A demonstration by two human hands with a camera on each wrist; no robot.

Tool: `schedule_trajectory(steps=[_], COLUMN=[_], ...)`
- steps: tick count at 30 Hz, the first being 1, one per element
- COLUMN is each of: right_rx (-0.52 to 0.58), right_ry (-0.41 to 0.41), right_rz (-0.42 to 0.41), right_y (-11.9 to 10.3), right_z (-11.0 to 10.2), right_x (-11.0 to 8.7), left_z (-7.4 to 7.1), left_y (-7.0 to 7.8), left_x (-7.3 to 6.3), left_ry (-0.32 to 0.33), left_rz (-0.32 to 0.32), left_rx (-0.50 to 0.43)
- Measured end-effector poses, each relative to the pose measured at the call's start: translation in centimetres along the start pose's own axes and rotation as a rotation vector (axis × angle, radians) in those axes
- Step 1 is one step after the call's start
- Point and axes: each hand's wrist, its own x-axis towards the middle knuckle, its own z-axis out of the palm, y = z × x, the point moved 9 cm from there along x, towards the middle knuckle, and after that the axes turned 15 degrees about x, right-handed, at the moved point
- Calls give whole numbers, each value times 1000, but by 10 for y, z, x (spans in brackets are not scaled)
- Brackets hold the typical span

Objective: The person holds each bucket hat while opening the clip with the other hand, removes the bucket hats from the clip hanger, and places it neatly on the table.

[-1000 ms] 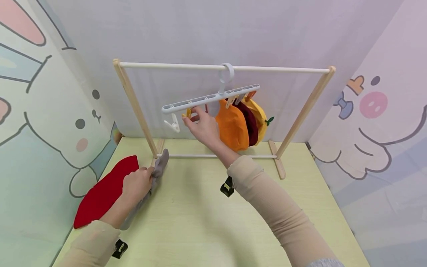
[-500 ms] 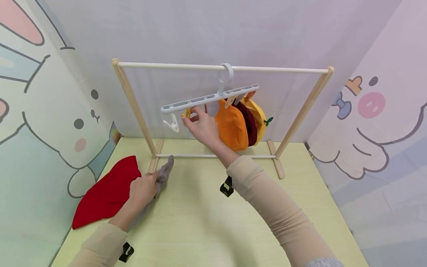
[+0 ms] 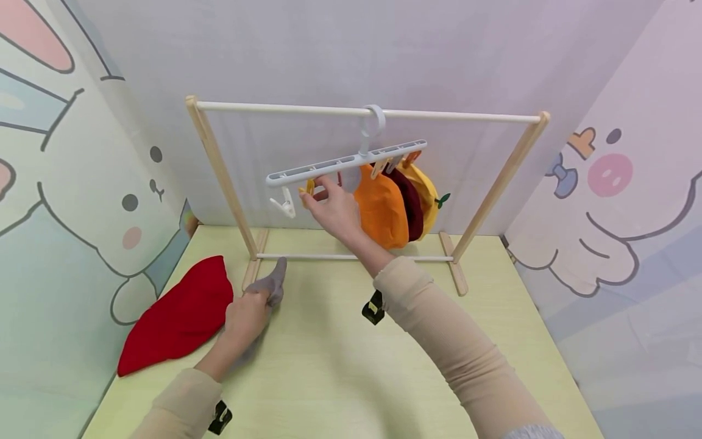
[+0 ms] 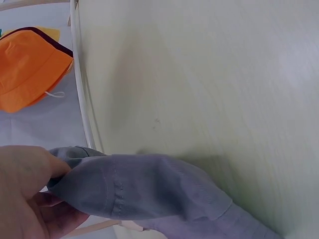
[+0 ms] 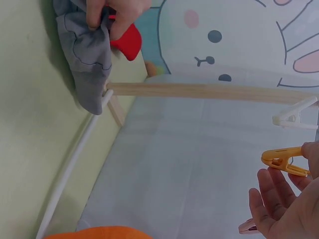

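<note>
My left hand (image 3: pixel 247 318) grips a grey cloth hat (image 4: pixel 144 184) by its edge, low over the table's left side. In the left wrist view the thumb lies on the folded fabric, with a stitched seam beside it. Up at the hanger (image 3: pixel 318 169), my right hand (image 3: pixel 334 208) pinches a yellow clothespin (image 5: pixel 280 159) between thumb and finger. A white clothespin (image 3: pixel 285 205) dangles at the hanger's left end, and a pink clothespin (image 5: pixel 248 227) shows below my right fingers. Orange (image 3: pixel 381 207), dark red (image 3: pixel 412 204) and yellow hats (image 3: pixel 430 194) hang clipped on the right half.
A rack with wooden posts (image 3: pixel 222 177) and a white top rod (image 3: pixel 274 108) carries the hanger. Its lower rod (image 3: pixel 318 256) runs close above the table (image 3: pixel 340 366). At the left edge lies a red hat (image 3: pixel 181 311). Printed cartoon walls enclose the table.
My left hand has shifted right and slightly nearer with the grey hat, away from the red hat. The right hand stays on the yellow clothespin.
</note>
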Motion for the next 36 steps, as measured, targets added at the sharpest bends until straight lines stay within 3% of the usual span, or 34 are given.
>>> schedule_trajectory(steps=[6,13,22,36], right_rx=[9,14,4,7], right_ry=[11,14,20,21], right_rz=[0,-16,-20,-26], right_y=[0,-2,-1,-1], right_z=[0,0,0,-1], right_x=[0,-1,-1,0], left_z=[3,23,38,58], left_y=[9,17,27,46], left_x=[-2,-7,-12,-23], left_ry=[3,-153,-235,-280], left_rz=[24,-35,-64,-30], left_rx=[24,-9,-21,3])
